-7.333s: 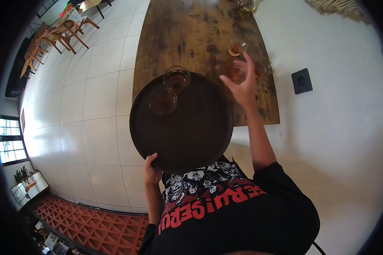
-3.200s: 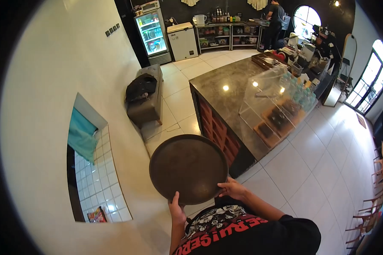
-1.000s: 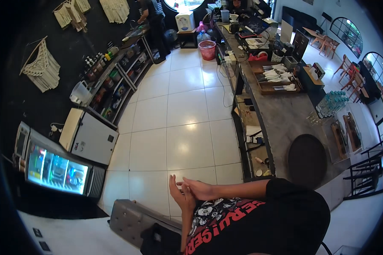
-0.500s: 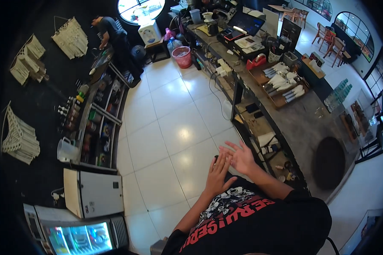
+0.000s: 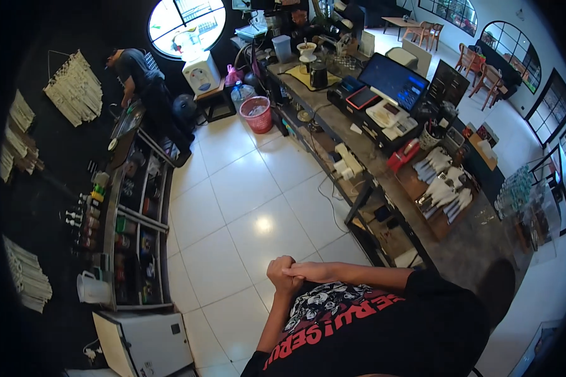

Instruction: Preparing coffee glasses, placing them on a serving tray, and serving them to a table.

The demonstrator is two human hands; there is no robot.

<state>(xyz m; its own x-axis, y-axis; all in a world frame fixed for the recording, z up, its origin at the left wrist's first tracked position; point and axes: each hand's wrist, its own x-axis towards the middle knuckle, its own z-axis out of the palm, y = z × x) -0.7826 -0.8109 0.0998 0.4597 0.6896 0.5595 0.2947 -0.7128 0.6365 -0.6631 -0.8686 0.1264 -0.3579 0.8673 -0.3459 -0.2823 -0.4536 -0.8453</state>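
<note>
Two hands meet in front of the chest: the left hand (image 5: 282, 271) is balled up and the right hand (image 5: 313, 271) lies pressed over it, fingers flat, holding nothing. Both hang over the white tiled floor (image 5: 245, 207), apart from any object. Nearest work surface is the long tabletop (image 5: 459, 248) to the right, crowded with a till screen (image 5: 396, 80) and stacked cutlery. A dark round tray (image 5: 498, 294) sits at its near end, already set down, judging by this. Another person (image 5: 135, 72) works far back.
</note>
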